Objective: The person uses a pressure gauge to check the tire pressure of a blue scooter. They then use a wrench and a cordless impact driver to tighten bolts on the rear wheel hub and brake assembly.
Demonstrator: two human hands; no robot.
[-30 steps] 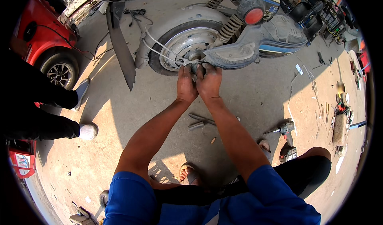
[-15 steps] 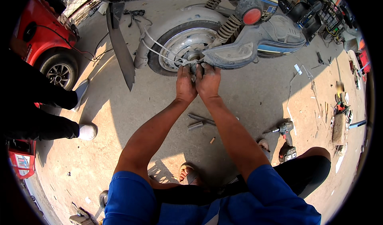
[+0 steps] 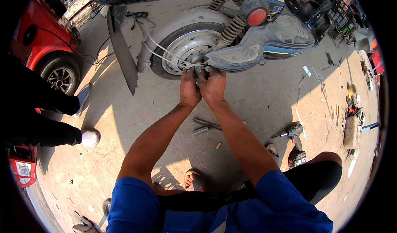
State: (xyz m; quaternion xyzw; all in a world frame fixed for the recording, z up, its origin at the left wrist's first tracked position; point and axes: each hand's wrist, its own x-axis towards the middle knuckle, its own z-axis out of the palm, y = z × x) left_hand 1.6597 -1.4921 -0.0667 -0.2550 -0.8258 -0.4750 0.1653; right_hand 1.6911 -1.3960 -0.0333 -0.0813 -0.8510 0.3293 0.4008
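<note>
At the hub of the scooter's rear wheel [image 3: 172, 47], both my hands are closed around a small dark metal fitting [image 3: 199, 70], its details mostly hidden by fingers. My left hand [image 3: 189, 88] and my right hand [image 3: 212, 84] sit side by side, thumbs toward the middle. White cables [image 3: 160, 47] run to a bracket just above my fingers. The grey footrest [image 3: 235, 57] overhangs my right hand. A spring shock [image 3: 231, 29] rises from near the hub, and a long dark strip of trim [image 3: 120, 55] lies left of the wheel.
A person [image 3: 53, 131] in dark trousers stands at left by a red vehicle [image 3: 35, 34]. A cordless drill [image 3: 294, 134], metal bars [image 3: 206, 123], a stone block [image 3: 351, 131] with tools and wire [image 3: 320, 88] lie on the concrete floor [image 3: 144, 109].
Both my hands, still closed at the hub, have shifted a little leftward in the picture, as has the scooter, consistent with a slight head movement.
</note>
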